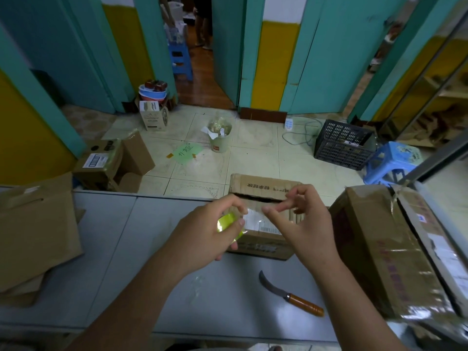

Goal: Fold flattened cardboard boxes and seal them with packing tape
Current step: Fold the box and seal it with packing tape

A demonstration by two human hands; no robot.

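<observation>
left hand [210, 233] fingers curled round a yellow tape roll [225, 224], right hand [307, 221] pinching the loose tape end [255, 214], small box [266, 188] at the desk's [141, 249] far edge, knife [291, 296] near the front edge

two hands [206, 231] [307, 224] — one tape roll [224, 222], one knife [291, 294], two boxes [263, 239] [387, 249] on the table [141, 262].
</observation>
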